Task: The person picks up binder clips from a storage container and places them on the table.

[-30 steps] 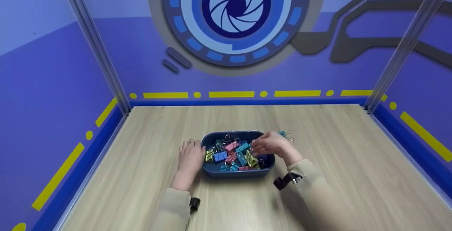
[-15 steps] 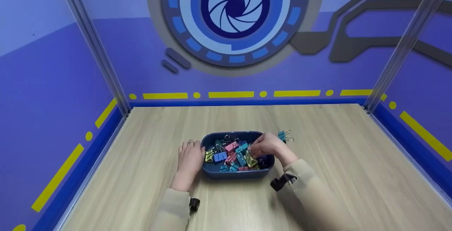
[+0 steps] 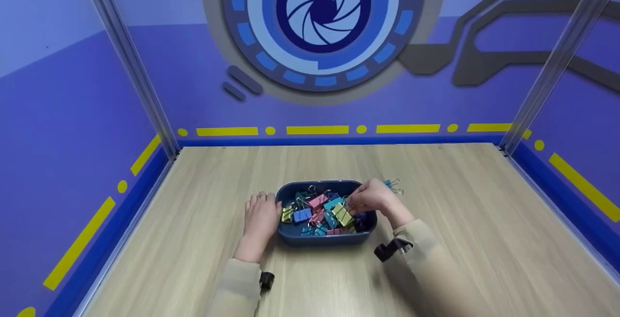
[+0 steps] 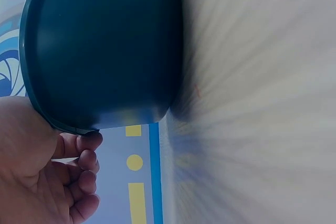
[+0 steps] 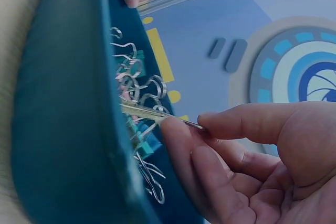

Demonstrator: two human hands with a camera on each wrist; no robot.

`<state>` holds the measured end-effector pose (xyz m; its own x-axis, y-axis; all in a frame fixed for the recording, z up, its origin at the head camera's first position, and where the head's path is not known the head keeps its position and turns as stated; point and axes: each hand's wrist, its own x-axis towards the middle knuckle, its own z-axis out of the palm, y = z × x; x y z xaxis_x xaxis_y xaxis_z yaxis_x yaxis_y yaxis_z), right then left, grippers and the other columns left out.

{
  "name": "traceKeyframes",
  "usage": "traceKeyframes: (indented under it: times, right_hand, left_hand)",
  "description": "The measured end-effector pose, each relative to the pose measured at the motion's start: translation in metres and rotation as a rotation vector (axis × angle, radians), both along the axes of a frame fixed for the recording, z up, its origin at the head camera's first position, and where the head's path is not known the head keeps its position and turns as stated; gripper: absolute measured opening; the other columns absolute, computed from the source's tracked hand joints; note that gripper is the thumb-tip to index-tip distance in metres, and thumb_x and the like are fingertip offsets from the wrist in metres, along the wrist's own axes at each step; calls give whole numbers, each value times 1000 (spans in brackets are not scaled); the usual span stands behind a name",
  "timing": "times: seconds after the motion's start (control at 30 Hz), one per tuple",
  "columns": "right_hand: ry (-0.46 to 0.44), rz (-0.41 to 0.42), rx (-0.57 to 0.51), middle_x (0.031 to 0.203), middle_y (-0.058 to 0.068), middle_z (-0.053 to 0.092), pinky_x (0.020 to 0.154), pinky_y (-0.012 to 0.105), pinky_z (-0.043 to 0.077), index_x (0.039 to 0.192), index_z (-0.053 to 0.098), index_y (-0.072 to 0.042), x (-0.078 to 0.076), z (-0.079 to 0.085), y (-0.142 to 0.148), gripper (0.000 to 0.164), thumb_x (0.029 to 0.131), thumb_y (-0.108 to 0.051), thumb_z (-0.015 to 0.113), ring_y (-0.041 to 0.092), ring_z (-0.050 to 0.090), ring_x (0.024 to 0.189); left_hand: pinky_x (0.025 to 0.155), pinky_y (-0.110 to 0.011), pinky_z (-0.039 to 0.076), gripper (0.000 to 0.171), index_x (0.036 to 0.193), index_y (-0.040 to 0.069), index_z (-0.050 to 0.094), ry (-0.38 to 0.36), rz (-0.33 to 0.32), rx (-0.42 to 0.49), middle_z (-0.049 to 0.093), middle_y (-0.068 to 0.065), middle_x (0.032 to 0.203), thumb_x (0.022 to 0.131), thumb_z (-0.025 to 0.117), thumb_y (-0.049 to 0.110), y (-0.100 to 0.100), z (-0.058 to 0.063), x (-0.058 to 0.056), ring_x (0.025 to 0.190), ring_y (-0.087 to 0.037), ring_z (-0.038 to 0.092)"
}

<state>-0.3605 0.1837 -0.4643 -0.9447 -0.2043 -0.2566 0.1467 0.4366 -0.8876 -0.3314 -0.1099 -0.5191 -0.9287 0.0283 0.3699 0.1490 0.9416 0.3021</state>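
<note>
A dark blue plastic bin (image 3: pixel 323 240) holds a heap of binder clips in several colours. My left hand (image 3: pixel 261 214) grips the bin's left end at the rim, its fingers loosely curled in the left wrist view. Over the right part of the bin, my right hand (image 3: pixel 374 198) pinches a yellow binder clip (image 3: pixel 342 215) by its wire handle, between thumb and forefinger. That clip tilts over the heap, seen edge-on in the right wrist view. Around it lie a pink clip (image 3: pixel 318 202), a blue clip (image 3: pixel 302 215) and teal ones.
A teal binder clip (image 3: pixel 387 183) lies on the wooden table (image 3: pixel 319 283) behind my right hand, partly hidden by it. Purple panels with yellow markings (image 3: pixel 317 129) close off the back and both sides, joined by metal corner posts (image 3: pixel 131 60).
My right hand dipped into the heap and took hold of the yellow clip, then rose slightly to the right, turning the clip up. My left hand stayed at the bin.
</note>
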Motion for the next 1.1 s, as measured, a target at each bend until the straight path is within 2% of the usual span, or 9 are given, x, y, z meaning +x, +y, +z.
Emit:
traceKeyframes:
  times: [0.3, 0.47, 0.63, 0.8, 1.1]
  right_hand:
    - [-26, -14, -86, 80, 13, 77, 69, 28, 62, 101, 73, 15, 0, 1, 9, 18, 89, 2, 68, 15, 74, 65]
    - [-28, -22, -142, 80, 9, 75, 71, 27, 62, 104, 70, 17, -2, 3, 14, 20, 91, 3, 65, 13, 73, 68]
    - [-49, -9, -239, 85, 10, 76, 74, 28, 62, 112, 65, 20, -3, 5, 20, 27, 93, 2, 60, 13, 74, 73]
    - [-46, 11, -320, 84, 10, 77, 74, 26, 61, 116, 60, 24, -3, 8, 27, 32, 94, 1, 61, 13, 75, 72]
    - [-30, -6, -393, 86, 9, 78, 79, 27, 61, 124, 53, 27, -4, 14, 52, 38, 97, 1, 58, 14, 77, 77]
  left_hand:
    - [84, -49, 43, 27, 106, -2, 67, 26, -5, -3, 66, -21, 102, 98, 62, 23, 0, 0, 2, 99, -39, 58]
    - [86, -49, 43, 28, 107, -3, 67, 17, -3, 0, 66, -22, 104, 99, 61, 23, 0, 0, 1, 102, -40, 58]
    - [84, -49, 44, 26, 104, -3, 67, 44, -6, -8, 67, -21, 102, 98, 62, 22, -1, 0, 1, 100, -40, 59]
    - [85, -49, 44, 25, 103, -2, 67, 55, -8, -5, 67, -21, 101, 97, 63, 22, 0, -1, 1, 100, -39, 59]
    - [86, -50, 43, 26, 105, -3, 67, 36, -5, 13, 66, -22, 103, 97, 63, 22, 0, 0, 0, 101, -40, 58]
